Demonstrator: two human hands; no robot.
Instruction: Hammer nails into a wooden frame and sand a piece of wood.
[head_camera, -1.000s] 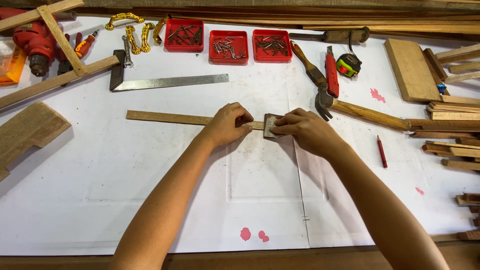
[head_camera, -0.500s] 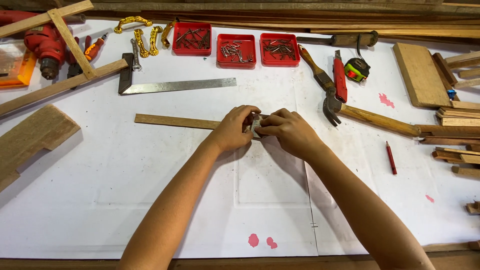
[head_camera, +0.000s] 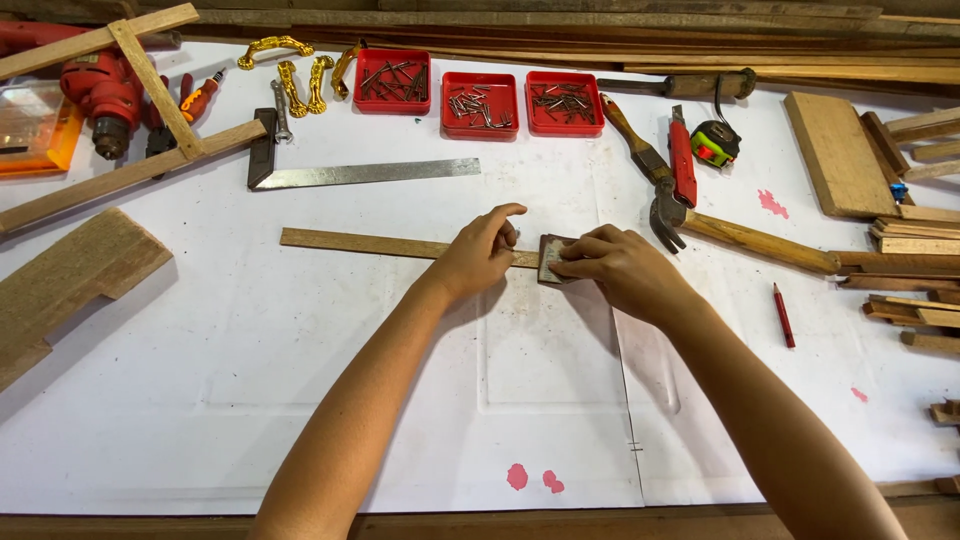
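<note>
Fingers of the left hand (head_camera: 478, 255) pinched near the end of a thin wooden strip (head_camera: 360, 243), index finger lifted straight, other fingertips curled down beside a small dark sandpaper-like block (head_camera: 553, 259). Right hand (head_camera: 618, 270) closed over that block's right side, fingertips pressing it flat on the strip, just right of the frame's centre. Compared with half a second back: hands drawn slightly apart, block now showing between them instead of hidden under knuckles, left index raised rather than tucked. Reads as a regrip on the block against the strip's end, not a release. Whether anything small sits under the left fingertips: cannot tell. Nearby, upper centre: steel square (head_camera: 365, 173), three red trays (head_camera: 480, 104) of nails. To the right: hammer (head_camera: 745, 237), red pencil (head_camera: 783, 314) on the white tabletop (head_camera: 300, 400).
</note>
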